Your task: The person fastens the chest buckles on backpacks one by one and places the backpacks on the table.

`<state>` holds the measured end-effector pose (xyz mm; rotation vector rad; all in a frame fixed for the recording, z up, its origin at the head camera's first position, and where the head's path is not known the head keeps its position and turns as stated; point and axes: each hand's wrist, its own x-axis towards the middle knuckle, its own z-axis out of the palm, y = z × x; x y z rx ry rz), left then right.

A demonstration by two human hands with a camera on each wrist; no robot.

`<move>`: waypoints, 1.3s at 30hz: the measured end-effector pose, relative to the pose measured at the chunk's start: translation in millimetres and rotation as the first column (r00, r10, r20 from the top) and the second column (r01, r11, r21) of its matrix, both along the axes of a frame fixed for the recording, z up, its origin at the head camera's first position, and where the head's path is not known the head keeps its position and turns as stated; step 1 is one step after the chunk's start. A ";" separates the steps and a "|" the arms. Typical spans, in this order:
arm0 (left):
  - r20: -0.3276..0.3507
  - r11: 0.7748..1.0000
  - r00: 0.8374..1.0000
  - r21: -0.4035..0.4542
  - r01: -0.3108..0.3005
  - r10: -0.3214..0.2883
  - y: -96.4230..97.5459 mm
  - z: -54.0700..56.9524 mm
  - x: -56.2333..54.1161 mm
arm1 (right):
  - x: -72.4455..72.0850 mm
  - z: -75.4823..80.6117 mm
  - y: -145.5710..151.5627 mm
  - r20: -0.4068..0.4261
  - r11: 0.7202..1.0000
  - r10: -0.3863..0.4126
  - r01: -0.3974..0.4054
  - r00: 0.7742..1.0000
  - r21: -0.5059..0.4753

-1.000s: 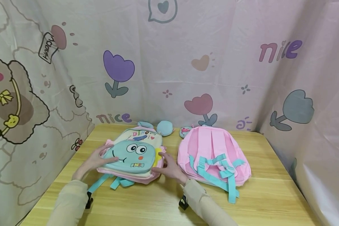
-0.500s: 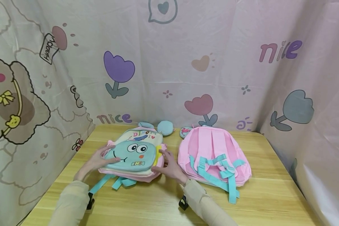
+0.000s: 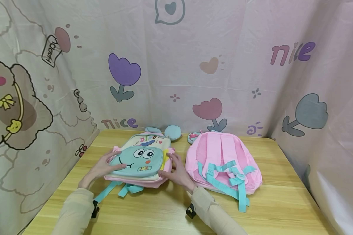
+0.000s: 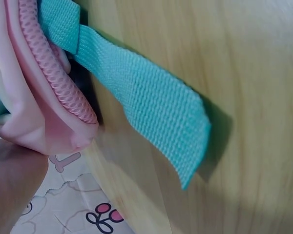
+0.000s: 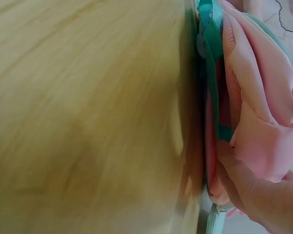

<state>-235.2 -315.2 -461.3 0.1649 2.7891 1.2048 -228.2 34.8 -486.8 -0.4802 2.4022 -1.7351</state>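
In the head view, a small pink, cream and teal backpack (image 3: 145, 161) with a cartoon-eyed front pocket lies face up on the left of the table. My left hand (image 3: 104, 165) grips its left side, the thumb across the pocket. On its right side my right hand (image 3: 177, 173) holds the pink edge beside a yellow strip, thumb near the pocket's lower corner. The right wrist view shows fingers (image 5: 234, 178) reaching under the pink fabric (image 5: 266, 146). A loose teal strap (image 4: 151, 107) lies on the wood in the left wrist view.
A second pink backpack (image 3: 223, 163) lies to the right, straps up, with teal webbing (image 3: 227, 179) trailing toward me. Small round pouches (image 3: 173, 133) sit near the back edge of the wooden table (image 3: 153, 212). Patterned curtains (image 3: 170, 65) rise behind and at both sides.
The left backpack has shifted slightly to the right, and its near end slightly away from me, with both hands keeping their hold. The right backpack stays in place.
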 end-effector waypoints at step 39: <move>-0.073 0.995 0.996 -0.090 0.048 -0.055 25.1 8.1 0.8 | 5.0 31.4 -9.0 -0.040 0.918 -0.114 0.090 0.993 -0.387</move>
